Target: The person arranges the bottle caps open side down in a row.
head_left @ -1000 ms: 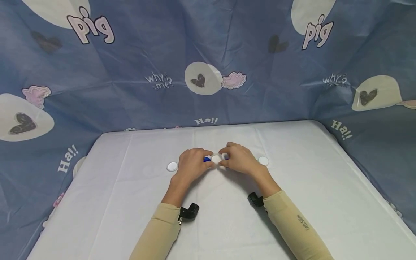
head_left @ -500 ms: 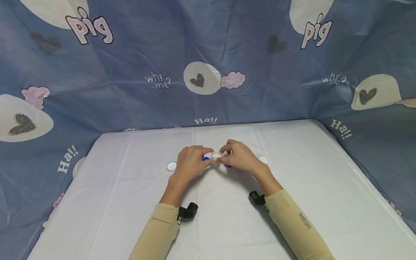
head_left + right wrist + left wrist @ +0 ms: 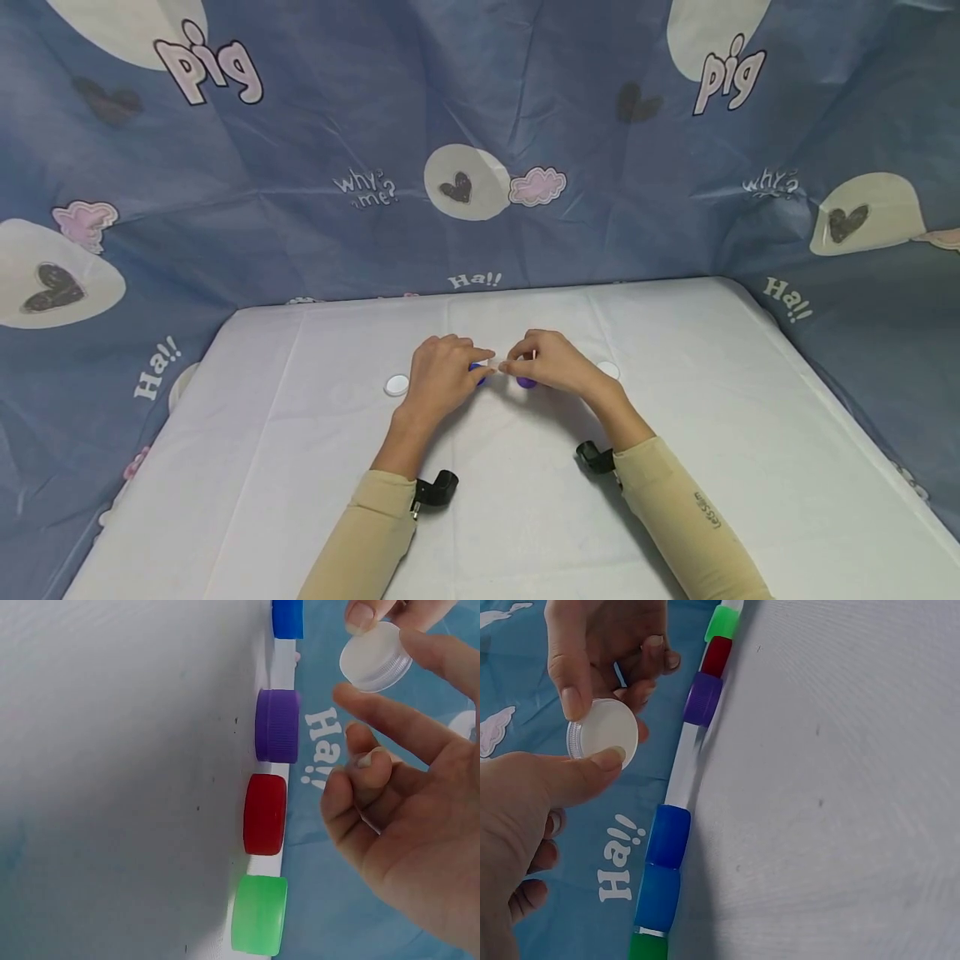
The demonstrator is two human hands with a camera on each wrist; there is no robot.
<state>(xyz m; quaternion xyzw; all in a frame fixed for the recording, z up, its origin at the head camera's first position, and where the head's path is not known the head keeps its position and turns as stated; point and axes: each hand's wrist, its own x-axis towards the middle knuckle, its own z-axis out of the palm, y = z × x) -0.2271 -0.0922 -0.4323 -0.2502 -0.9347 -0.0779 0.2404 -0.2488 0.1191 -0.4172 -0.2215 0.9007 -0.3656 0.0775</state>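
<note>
A translucent white bottle cap (image 3: 609,735) with a ridged side is held up between both hands, its flat face turned toward the left wrist camera. The left hand (image 3: 442,371) pinches it, thumb across the face. From the other side the right hand (image 3: 551,362) has its thumb at the rim and its index finger (image 3: 405,724) beside the cap; its remaining fingers are curled in. Below the hands a purple cap (image 3: 277,726) stands in a row with a red cap (image 3: 265,814) and a light green cap (image 3: 259,915). Two blue caps (image 3: 667,836) continue the row under the left hand.
On the white-covered table (image 3: 495,517), a white round cap (image 3: 397,384) lies left of the left hand and another white disc (image 3: 608,369) right of the right hand. A green cap (image 3: 649,946) ends the row at left. A blue printed cloth (image 3: 480,233) hangs behind.
The white cap has been lifted and tilted from its face-up position between the hands. The right hand has shifted its fingers on it, and the purple cap shows more below that hand.
</note>
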